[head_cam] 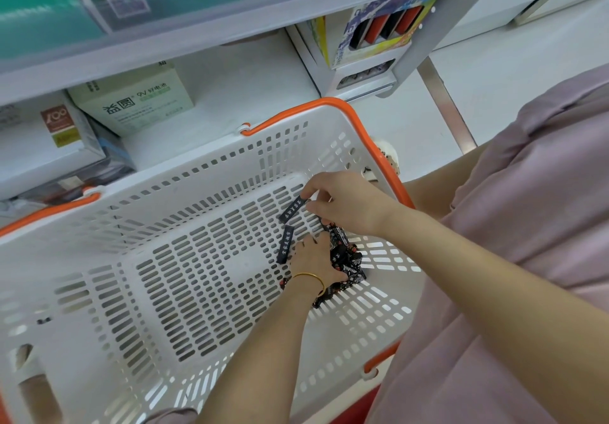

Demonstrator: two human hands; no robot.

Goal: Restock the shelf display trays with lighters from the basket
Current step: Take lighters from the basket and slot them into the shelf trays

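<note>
The basket [211, 173] is of white plastic, smooth and a little glossy, and its handles [329, 102] are of orange plastic. The lighters [294, 208] have black, rather matt cases with white print. The bracelet [309, 275] is of thin yellow metal and it shines. The garment [527, 225] is soft, matt pink cloth. The box [131, 100] is of printed cardboard.

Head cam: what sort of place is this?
Most likely a retail shop aisle: a white shopping basket with orange handles, shelves holding boxed stock such as a 9V battery carton, and a display tray of what look like lighters.
</note>
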